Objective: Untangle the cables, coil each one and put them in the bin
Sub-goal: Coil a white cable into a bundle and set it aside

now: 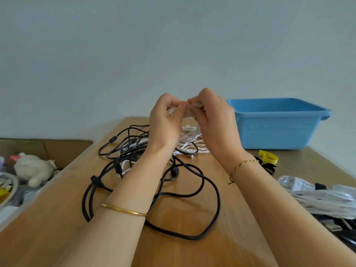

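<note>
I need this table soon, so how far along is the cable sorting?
Early. The floor of the blue plastic bin is hidden, so nothing shows as binned. The left hand and right hand pinch a flat white cable, raised. The tangled black cables lie uncoiled on the wooden table.

My left hand (165, 116) and right hand (213, 120) are raised above the light wooden counter (57, 218), fingertips meeting. Both hands pinch a section of the thin white flat cable (192, 135); the rest of it lies in a loose pile on the counter beyond my wrists. The long black round cable (192, 193) lies in tangled loops under and between my forearms, overlapping the white pile. The rectangular blue plastic bin (277, 132) stands on the counter, right of my right hand. A bundled white power cord (317, 197) lies near the right edge.
</note>
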Available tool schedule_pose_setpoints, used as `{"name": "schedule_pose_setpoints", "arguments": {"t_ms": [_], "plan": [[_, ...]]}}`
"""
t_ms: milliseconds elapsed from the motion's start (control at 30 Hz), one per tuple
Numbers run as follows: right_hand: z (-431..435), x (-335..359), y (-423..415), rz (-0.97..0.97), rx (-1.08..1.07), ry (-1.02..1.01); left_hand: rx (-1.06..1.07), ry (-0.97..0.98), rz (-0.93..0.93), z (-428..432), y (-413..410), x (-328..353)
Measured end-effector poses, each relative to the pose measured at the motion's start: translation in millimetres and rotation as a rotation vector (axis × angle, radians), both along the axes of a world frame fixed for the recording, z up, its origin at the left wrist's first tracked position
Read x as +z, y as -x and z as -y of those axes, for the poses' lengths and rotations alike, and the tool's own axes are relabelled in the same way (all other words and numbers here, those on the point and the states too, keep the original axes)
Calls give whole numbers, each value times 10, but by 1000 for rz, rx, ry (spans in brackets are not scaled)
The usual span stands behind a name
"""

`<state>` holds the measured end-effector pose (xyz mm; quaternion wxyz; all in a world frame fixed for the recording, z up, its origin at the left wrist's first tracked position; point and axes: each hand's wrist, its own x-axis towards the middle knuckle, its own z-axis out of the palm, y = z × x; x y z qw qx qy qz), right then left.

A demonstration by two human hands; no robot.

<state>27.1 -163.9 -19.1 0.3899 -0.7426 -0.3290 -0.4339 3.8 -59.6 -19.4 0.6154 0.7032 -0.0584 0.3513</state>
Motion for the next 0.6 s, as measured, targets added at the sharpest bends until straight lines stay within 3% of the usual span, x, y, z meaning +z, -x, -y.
{"name": "schedule_pose_setpoints", "arguments": {"t_ms": [233, 600], "plan": [[44, 75, 31, -107, 137, -11, -8, -14, 24, -46, 9, 42], [75, 52, 11, -186, 203, -27, -28, -22, -84, 8, 15, -11]]}}
